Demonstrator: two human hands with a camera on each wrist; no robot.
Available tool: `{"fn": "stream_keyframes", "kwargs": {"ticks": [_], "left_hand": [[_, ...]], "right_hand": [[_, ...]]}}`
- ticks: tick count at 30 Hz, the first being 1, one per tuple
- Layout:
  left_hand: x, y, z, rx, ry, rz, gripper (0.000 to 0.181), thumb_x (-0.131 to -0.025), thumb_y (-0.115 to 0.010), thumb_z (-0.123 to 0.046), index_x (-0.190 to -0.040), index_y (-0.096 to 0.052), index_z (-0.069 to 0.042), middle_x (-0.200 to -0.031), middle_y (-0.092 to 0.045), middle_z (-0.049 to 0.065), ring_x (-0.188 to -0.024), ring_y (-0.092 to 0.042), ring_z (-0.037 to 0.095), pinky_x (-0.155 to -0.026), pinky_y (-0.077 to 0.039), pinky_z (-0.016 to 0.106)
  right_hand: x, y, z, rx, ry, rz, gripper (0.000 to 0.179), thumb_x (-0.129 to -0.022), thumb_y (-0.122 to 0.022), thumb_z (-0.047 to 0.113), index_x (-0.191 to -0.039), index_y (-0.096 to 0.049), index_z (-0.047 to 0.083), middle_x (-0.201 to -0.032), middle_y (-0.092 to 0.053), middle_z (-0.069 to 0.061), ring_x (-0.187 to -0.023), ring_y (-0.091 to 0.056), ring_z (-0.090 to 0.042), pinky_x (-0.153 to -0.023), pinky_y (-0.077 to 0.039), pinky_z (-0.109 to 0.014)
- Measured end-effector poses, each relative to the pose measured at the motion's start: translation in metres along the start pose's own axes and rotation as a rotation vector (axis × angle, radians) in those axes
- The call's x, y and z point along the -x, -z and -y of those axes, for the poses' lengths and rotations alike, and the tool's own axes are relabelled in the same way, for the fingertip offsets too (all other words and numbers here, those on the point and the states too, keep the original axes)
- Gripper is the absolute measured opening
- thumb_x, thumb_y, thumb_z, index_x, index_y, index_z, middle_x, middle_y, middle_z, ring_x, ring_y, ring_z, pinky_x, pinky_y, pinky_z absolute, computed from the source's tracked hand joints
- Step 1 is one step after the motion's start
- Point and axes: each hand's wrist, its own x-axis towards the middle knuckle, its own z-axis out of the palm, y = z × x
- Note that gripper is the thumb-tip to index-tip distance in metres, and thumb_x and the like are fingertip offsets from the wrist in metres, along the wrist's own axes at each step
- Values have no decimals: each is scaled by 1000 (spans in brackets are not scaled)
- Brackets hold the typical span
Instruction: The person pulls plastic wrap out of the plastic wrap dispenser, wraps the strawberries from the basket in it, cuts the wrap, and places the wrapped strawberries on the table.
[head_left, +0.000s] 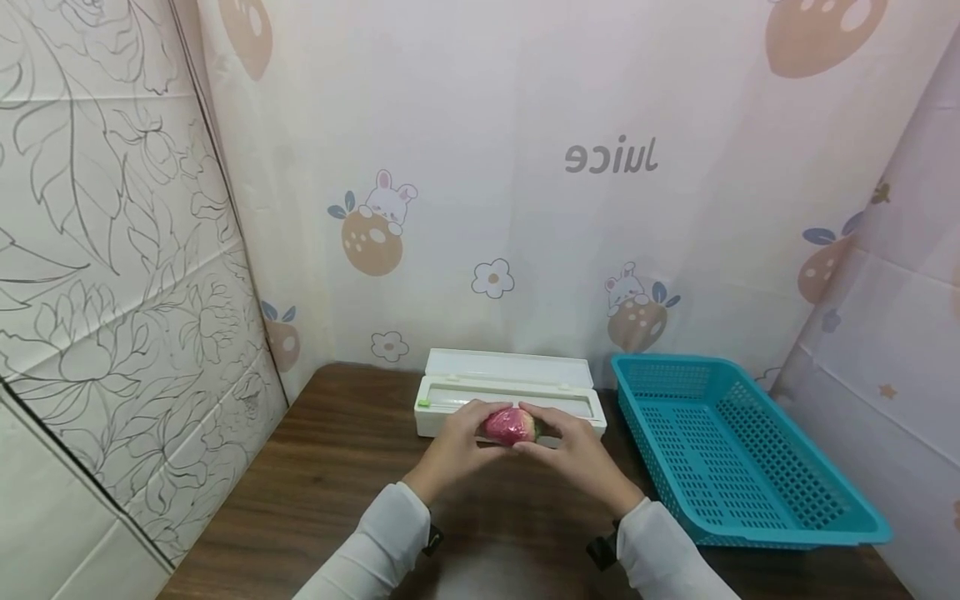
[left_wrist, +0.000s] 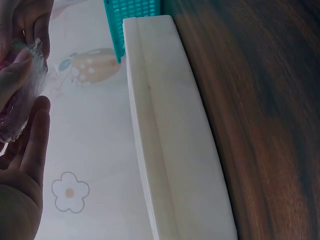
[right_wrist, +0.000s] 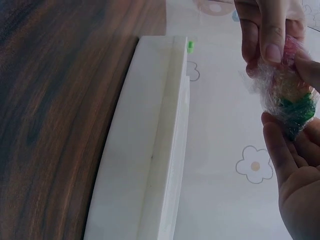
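Between both hands, above the table, is a red strawberry with a pale top and green leaves, wrapped in crinkled cling film. My left hand holds its red end between thumb and fingers. At the leafy end, my right hand grips it from the other side. The right wrist view shows the strawberry close up, loose film bunched along one side. Just behind the hands stands a white cling film dispenser, lid raised, with a green slider at its left end.
A teal plastic basket with perforated walls stands to the right of the dispenser. The dark wooden table extends to the left and front. A printed curtain hangs behind the table, and a flower-patterned panel rises on the left.
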Motion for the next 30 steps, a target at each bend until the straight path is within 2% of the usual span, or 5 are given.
{"fn": "stream_keyframes", "kwargs": {"ticks": [6,9,12,23,30], "left_hand": [[1,6,4,135,4,55,64,-84,-84,-24,-140,-57,-14,-128,-61,0,-111,-61,11,-87,-53,21],[4,11,6,223,38,95,62,-87,-81,-28,-141,-55,-14,-130,-60,-1,-108,-63,11,-86,-54,23],[7,14,8,255,65,108,54,-89,-79,-32,-137,-59,-16,-125,-62,-3,-104,-64,11,-87,-55,25],[9,20,12,285,138,141,44,-88,-80,-33,-128,-65,-21,-119,-66,-7,-102,-66,11,-88,-55,28],[15,19,18,242,77,185,41,-87,-81,-27,-125,-67,-19,-116,-67,-7,-101,-66,8,-88,-54,27]], "right_hand": [[0,1,0,14,27,0,67,-81,-83,39,-139,-61,13,-132,-64,-2,-114,-64,-19,-90,-55,-37],[0,0,-3,47,38,-5,65,-81,-84,37,-137,-62,13,-130,-65,-1,-114,-64,-17,-90,-55,-34],[1,-2,-5,81,32,-2,64,-80,-84,37,-137,-62,15,-129,-65,0,-113,-64,-16,-90,-55,-31],[6,-2,-7,77,-40,47,59,-83,-82,43,-135,-61,24,-122,-63,10,-110,-62,-8,-93,-54,-34],[12,-5,-13,91,-20,78,55,-82,-85,37,-131,-63,28,-123,-63,14,-114,-59,-9,-96,-52,-40]]}}
